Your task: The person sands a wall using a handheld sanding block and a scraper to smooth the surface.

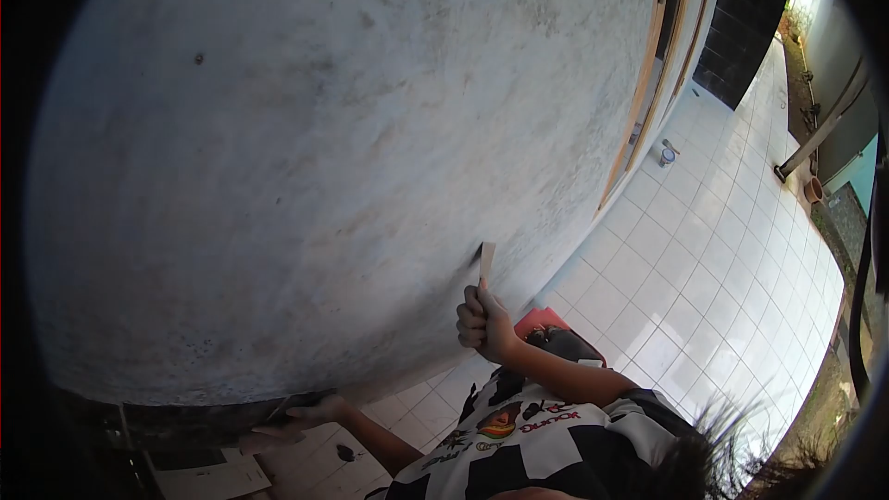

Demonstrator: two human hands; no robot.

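My right hand (483, 322) is closed around the handle of a scraper. The flat, pale blade of the scraper (488, 261) points up against the stained white wall (352, 167), and a dark shadow falls beside it. Lower left, my left hand (301, 418) reaches past the wall's edge with its fingers stretched out. It is dim there, beside a dark strip (199, 415) along the wall's border.
White floor tiles (685, 250) run along the right. A small can (667, 157) stands on them near the wooden door frame (639, 102). Something red (537, 319) is beside my legs. Farther off are a slanting post (824, 130) and a clay pot (813, 190).
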